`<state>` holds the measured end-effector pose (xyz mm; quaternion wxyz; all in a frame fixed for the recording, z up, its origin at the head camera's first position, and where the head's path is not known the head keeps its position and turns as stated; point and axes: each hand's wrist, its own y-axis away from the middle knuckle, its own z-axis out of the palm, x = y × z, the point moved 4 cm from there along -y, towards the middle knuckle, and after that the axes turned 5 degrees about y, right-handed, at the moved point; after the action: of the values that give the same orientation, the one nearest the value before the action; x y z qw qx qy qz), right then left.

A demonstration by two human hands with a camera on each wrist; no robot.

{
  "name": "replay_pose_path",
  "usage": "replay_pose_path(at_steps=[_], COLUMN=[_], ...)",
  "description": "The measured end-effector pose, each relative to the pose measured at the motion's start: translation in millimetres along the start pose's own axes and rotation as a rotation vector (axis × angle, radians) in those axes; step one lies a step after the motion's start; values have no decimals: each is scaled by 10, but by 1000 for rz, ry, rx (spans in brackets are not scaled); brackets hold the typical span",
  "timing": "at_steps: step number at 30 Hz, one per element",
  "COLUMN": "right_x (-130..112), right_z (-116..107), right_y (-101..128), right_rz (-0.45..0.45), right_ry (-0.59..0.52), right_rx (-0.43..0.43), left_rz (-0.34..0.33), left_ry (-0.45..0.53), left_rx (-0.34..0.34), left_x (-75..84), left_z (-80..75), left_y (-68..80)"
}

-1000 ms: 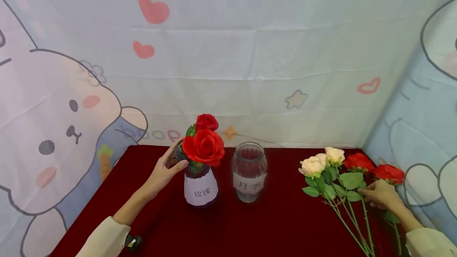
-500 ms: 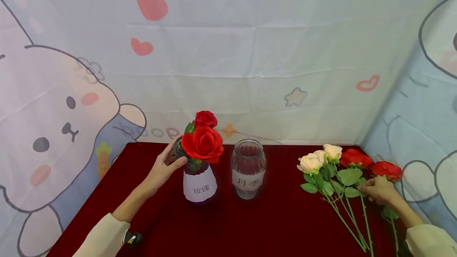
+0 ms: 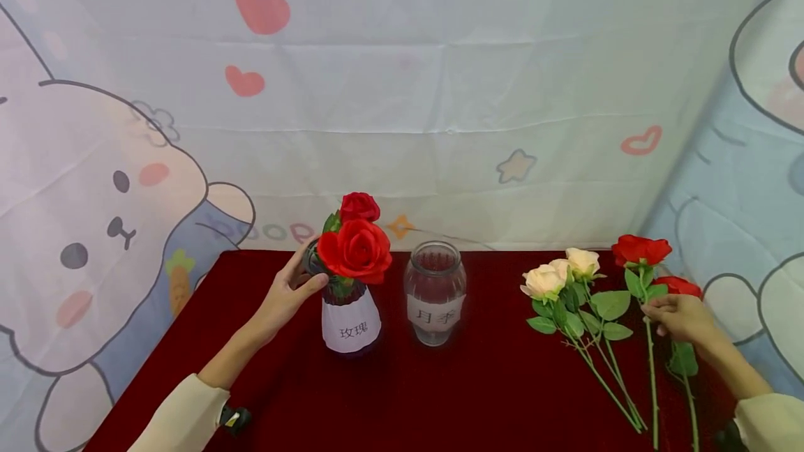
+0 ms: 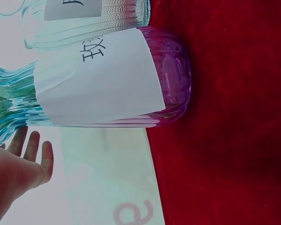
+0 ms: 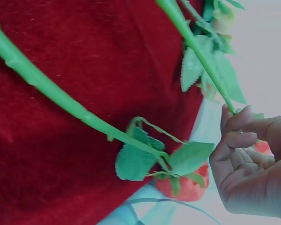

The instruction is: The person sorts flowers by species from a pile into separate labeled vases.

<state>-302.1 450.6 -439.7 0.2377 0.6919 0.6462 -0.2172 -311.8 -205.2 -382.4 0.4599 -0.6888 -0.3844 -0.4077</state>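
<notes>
My left hand [image 3: 280,305] holds the neck of a ribbed glass vase [image 3: 352,326], thumb in front. The vase has a purple-tinted base and a white paper label with characters. Two red roses [image 3: 358,251] stand in it. In the left wrist view, the vase [image 4: 98,79] lies across the frame beside my left hand [image 4: 18,173]. At the right, my right hand [image 3: 681,319] pinches the stem of a red rose [image 3: 642,250], its bloom tilted up. The right wrist view has that green stem [image 5: 201,54] between thumb and fingers of my right hand [image 5: 253,164].
A clear glass jar [image 3: 435,314], labelled with other characters, stands right of the vase. Several cream roses [image 3: 546,280] lie left of my right hand. Another red rose [image 3: 680,287] lies beyond it. A printed cloth backdrop [image 3: 440,103] rises behind the dark red table covering [image 3: 477,396].
My right hand has lifted one red rose, and its bloom has risen away from the other red one. My left hand keeps its place on the vase. The head view has shifted slightly.
</notes>
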Motion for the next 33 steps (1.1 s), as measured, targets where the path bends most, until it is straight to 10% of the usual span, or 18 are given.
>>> replay_pose_path(at_steps=[21,27,33], right_x=[-356,-532,-751], right_z=[-547,-501,-414], right_y=[181,248,316], right_rz=[-158,-226,-237], right_ry=[-512,-782,-730], right_rx=[272,180,137], left_rz=[-1,-3,-9], left_ry=[24,29,31], left_rx=[-4,-15,-19], left_x=[6,18,24], left_z=[-10,3,12], left_y=[-8,3,11])
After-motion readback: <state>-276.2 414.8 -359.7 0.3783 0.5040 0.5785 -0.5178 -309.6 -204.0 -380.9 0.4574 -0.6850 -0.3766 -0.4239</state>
